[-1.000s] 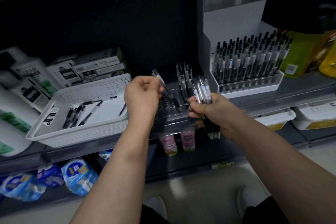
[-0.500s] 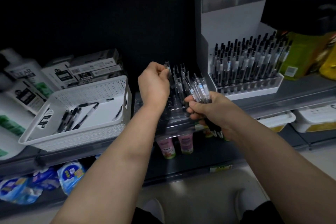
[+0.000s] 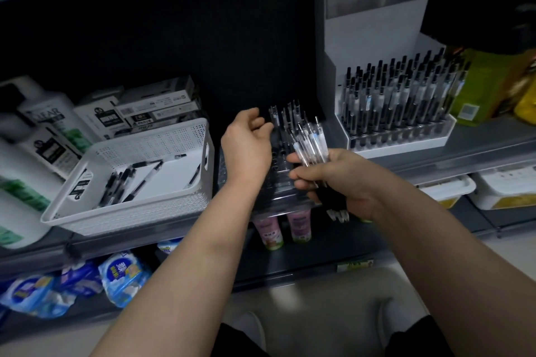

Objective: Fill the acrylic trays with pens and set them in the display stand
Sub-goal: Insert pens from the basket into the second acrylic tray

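Pen I carried half a second ago now stands in the far row of pens [image 3: 285, 116] in the acrylic tray [image 3: 275, 197], mid-shelf between the white basket [image 3: 139, 211] and the display stand [image 3: 374, 38]. My left hand [image 3: 246, 148] has let go, fingers loose just left of that row, holding nothing. My right hand [image 3: 333, 182] grips the pen bundle [image 3: 310, 148] over the tray's near right. Most holes look unfilled; probably the next pen comes from the bundle.

Acrylic tray [image 3: 278, 197] sat mid-shelf [image 3: 464, 153] w/ a few upright pens [image 3: 285, 114] at its back. Basket [image 3: 130, 217] was just to its L w/ loose pens [image 3: 139, 182] inside, boxes [image 3: 156, 107] behind it. Display stand [image 3: 374, 32] stood to the R, further back, w/ pen rows [image 3: 400, 95] in front; R hand [image 3: 339, 182] held a pen bundle [image 3: 310, 145] over the tray's R side.
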